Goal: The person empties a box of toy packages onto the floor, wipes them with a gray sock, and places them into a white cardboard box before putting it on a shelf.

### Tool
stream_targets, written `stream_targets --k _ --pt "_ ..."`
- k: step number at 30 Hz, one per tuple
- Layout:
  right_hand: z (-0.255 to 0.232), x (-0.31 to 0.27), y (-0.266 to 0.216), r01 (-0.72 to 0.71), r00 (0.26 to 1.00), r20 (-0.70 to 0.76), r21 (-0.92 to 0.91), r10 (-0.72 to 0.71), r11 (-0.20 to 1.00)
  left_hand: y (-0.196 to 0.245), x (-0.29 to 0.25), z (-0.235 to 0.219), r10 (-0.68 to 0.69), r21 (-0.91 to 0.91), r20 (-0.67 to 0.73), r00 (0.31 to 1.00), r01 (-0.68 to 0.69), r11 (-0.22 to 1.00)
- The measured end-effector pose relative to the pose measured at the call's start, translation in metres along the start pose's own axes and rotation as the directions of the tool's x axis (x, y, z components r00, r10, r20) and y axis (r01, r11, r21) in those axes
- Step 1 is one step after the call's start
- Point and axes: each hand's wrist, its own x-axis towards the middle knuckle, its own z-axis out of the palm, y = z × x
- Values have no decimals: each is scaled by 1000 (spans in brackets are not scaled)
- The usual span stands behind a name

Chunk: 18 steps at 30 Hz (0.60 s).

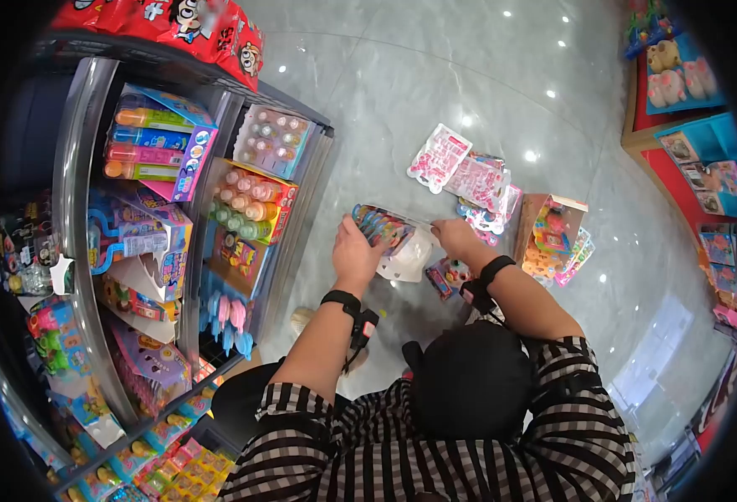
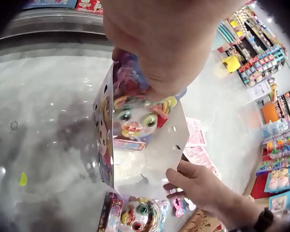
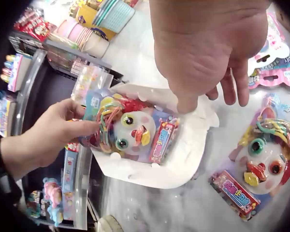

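My left hand (image 1: 358, 255) grips clown-faced toy packs (image 3: 135, 130), its thumb across the front one in the right wrist view. These packs stand in an open white cardboard display box (image 1: 409, 261), held over the floor in front of the person. The box's outer side (image 2: 104, 140) is printed and has punched holes. My right hand (image 1: 460, 237) pinches the opposite edge of the box, thumb on the white inner face in the left wrist view. Another clown-faced pack (image 3: 261, 164) lies on the floor beside the box.
Pink-and-white flat packs (image 1: 477, 180) lie in a pile on the grey floor (image 1: 368, 100). To their right stands a brown carton (image 1: 529, 219) with colourful packs. A tiered shelf (image 1: 92, 217) of sweets runs along the left; red display stands (image 1: 657, 163) line the right.
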Motion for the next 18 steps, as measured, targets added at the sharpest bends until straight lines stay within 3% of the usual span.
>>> stream_targets --k 4,6,7,9,12,16,18 --pt "-25 -2 -7 70 997 -40 -70 -73 995 14 -3 -12 -52 -75 72 996 58 995" --pt "-53 -5 -17 84 996 -7 -202 -87 976 18 -2 -23 -285 -182 253 925 334 925" --pt "-67 -9 -23 86 996 -13 -209 -90 974 17 -2 -25 -281 -189 246 928 330 925" --pt "-98 -15 -37 226 969 -36 -265 -244 937 15 -4 -32 -248 -375 140 959 283 883" --pt "-146 -28 -63 339 918 -107 -282 -381 897 18 -5 -57 -231 -544 124 965 261 797" --pt "-198 -49 -106 383 861 -180 -389 -477 838 29 0 -89 -144 -603 12 990 122 788" --pt "-221 -62 -126 374 818 -273 -416 -506 829 41 0 -111 -119 -588 73 990 139 797"
